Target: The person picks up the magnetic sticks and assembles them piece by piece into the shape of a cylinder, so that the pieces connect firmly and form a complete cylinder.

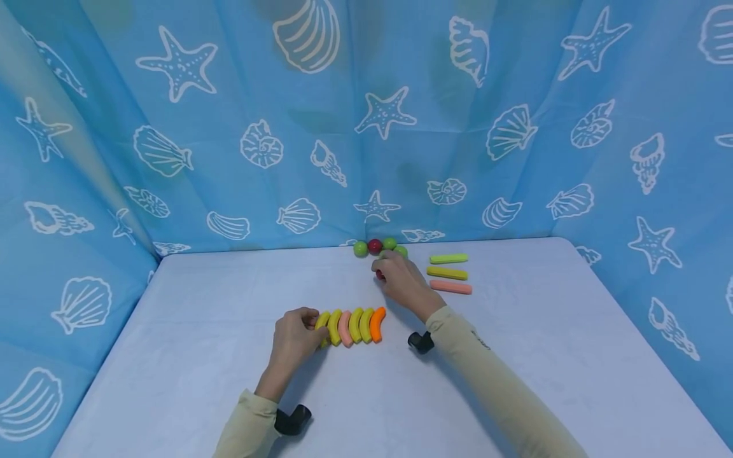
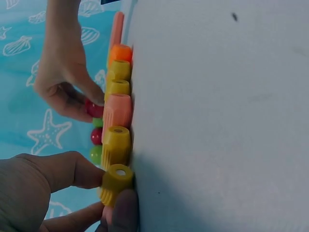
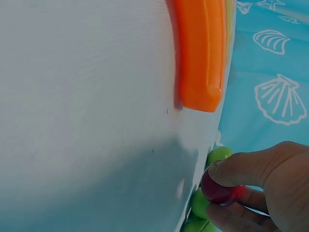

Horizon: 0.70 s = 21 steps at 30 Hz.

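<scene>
A row of small toy bananas lies side by side on the white table: several yellow ones (image 1: 356, 326), a pink one (image 1: 345, 329) and an orange one (image 1: 377, 324) at the right end. My left hand (image 1: 294, 337) pinches the leftmost yellow banana (image 2: 117, 183) between thumb and fingers, at the row's end. Farther back, my right hand (image 1: 403, 283) holds a small round red toy fruit (image 3: 219, 188) between thumb and fingertips. Just beyond that hand sit several green round fruits (image 1: 360, 249) and another red one (image 1: 375, 247), partly hidden by it.
Right of the right hand lie three straight sticks: light green (image 1: 449, 259), yellow (image 1: 447, 273) and pink (image 1: 451, 287). A blue curtain (image 1: 321, 127) with shell and starfish prints hangs behind the table (image 1: 229, 292) and along its sides. Each wrist carries a black camera.
</scene>
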Motion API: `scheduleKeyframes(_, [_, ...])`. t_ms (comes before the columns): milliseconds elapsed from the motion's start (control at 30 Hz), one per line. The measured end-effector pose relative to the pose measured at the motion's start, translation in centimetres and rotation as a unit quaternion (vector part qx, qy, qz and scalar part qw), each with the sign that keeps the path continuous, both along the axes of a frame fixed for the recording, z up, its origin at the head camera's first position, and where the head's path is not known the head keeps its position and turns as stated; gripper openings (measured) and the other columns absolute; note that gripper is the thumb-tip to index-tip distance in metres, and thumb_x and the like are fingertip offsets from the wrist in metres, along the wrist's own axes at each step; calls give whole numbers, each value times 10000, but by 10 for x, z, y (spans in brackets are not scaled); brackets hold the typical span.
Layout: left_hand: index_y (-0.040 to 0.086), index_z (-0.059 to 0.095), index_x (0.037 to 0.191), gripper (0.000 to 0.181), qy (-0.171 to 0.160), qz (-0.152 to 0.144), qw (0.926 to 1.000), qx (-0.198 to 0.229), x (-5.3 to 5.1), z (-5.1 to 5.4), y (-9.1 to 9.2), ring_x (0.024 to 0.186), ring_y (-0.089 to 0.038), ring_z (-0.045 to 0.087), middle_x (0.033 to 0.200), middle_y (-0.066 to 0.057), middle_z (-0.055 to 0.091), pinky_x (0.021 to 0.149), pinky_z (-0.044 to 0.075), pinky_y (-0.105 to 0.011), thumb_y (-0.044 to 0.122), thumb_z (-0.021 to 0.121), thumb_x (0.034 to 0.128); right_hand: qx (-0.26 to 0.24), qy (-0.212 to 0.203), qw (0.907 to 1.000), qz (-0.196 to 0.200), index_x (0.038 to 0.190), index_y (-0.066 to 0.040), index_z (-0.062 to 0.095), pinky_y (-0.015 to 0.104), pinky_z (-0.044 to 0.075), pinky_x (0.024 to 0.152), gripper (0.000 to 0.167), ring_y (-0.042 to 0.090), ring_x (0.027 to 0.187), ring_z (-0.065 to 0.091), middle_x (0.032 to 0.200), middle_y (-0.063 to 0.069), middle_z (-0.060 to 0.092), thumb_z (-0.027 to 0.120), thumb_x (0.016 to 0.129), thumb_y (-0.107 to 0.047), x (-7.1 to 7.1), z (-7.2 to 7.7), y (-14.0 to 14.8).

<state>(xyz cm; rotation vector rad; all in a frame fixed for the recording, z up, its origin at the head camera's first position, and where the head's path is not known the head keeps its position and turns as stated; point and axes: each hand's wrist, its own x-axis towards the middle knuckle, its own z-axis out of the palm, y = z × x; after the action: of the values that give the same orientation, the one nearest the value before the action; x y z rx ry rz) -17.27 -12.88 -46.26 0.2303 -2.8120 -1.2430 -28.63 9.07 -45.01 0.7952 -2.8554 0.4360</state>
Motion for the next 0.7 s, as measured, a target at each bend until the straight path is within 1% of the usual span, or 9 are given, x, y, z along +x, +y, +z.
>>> scheduleKeyframes(133, [-35, 712, 1094, 338, -82, 93, 9999, 91, 2, -2, 0, 707, -163, 589, 851, -57, 648, 545, 508, -260, 74, 777, 781, -14, 82, 10000, -54, 1093, -63, 756, 288, 537, 808, 220, 206, 882, 532, 966, 69, 618, 754, 874, -41, 4, 1, 4])
scheduleKeyframes(333, [7, 711, 1100, 318, -120, 190, 9993, 294, 5, -2, -2, 712, -169, 600, 885, -66, 647, 535, 518, -264, 80, 774, 797, -33, 126, 9998, -131, 1117, -60, 749, 316, 537, 851, 262, 220, 926, 529, 1011, 80, 618, 779, 857, -46, 14, 3, 12])
scheduleKeyframes(567, [13, 706, 1077, 267, -119, 249, 9982, 540, 9, -2, -6, 739, -184, 621, 921, -96, 660, 531, 540, -269, 89, 758, 827, -126, 127, 9997, -157, 1093, -56, 750, 301, 517, 791, 234, 215, 871, 504, 930, 49, 565, 773, 860, -40, 25, 4, 23])
scheduleKeyframes(700, [20, 701, 1063, 251, -102, 291, 9978, 593, 13, -4, -9, 740, -188, 618, 911, -91, 657, 531, 542, -271, 87, 755, 828, -156, 202, 9996, -110, 1077, -58, 754, 312, 523, 798, 224, 222, 873, 516, 935, 48, 572, 777, 855, -37, 32, 4, 29])
